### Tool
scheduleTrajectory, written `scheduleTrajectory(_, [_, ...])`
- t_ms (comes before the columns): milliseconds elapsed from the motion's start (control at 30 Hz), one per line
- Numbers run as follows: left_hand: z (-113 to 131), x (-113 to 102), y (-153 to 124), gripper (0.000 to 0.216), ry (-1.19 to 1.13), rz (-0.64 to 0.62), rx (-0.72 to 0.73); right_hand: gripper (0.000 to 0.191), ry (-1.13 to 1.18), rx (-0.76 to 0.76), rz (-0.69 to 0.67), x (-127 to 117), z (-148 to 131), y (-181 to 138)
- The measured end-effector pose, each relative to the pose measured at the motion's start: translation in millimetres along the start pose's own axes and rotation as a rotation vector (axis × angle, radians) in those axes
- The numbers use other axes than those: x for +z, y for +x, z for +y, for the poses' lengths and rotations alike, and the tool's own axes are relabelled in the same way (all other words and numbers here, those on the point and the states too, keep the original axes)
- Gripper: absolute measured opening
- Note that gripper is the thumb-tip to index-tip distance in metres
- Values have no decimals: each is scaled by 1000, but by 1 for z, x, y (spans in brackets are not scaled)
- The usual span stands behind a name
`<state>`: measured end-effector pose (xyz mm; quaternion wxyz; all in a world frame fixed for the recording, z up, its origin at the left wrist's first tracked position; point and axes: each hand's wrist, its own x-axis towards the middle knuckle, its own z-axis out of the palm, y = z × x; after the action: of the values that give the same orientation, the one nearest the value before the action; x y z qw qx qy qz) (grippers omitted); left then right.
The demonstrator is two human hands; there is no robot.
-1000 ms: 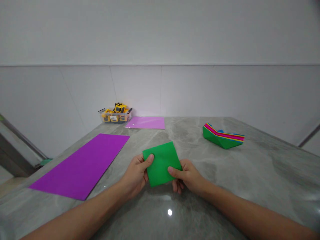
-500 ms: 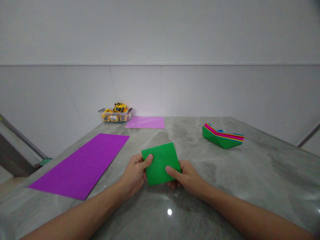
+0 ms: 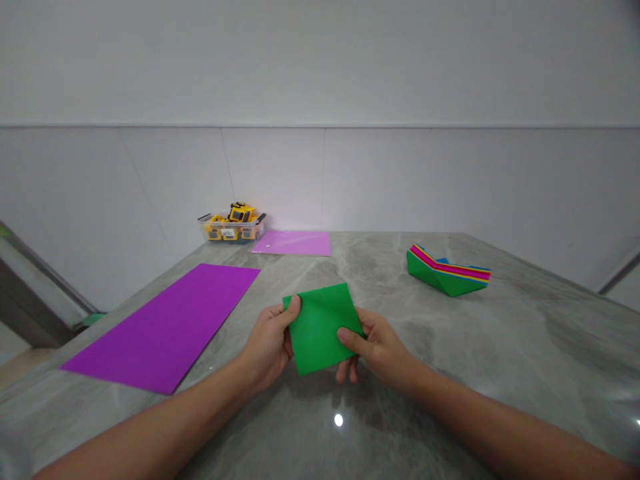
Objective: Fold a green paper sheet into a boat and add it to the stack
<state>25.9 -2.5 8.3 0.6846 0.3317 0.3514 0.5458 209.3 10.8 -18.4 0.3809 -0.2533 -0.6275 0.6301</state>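
Observation:
A green square of paper [image 3: 323, 327] is held up between my two hands, tilted toward me. My left hand [image 3: 270, 343] pinches its left edge, the thumb on the front near the upper left corner. On the lower right side, my right hand [image 3: 377, 347] grips the paper with its thumb on the face. Some right fingers show below the lower edge; those behind the sheet are hidden. Off to the right rests a folded paper boat [image 3: 445, 277], green outside with pink, yellow and blue layered edges.
A large purple sheet [image 3: 173, 327] lies on the grey marble table [image 3: 500, 373] at left. Farther back are a pale pink sheet [image 3: 295, 243] and a clear plastic box [image 3: 233, 230] of yellow toy vehicles. A white wall [image 3: 380, 180] stands behind the table.
My left thumb has moved up toward the paper's upper left corner, and my right thumb has shifted slightly right. More right fingers show below the sheet. The view has shifted slightly.

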Motion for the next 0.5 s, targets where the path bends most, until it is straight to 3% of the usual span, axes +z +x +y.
scheduleTrajectory(200, [-2,-2,1,44,40,51,9,47,-3,30,-10,-1,1,1])
scheduleTrajectory(333, [-2,-5,4,39,79,109,92,50,-42,59,33,-4,6,2])
scheduleTrajectory(500, [3,-6,4,37,70,71,88,49,-76,59,12,-4,4,1])
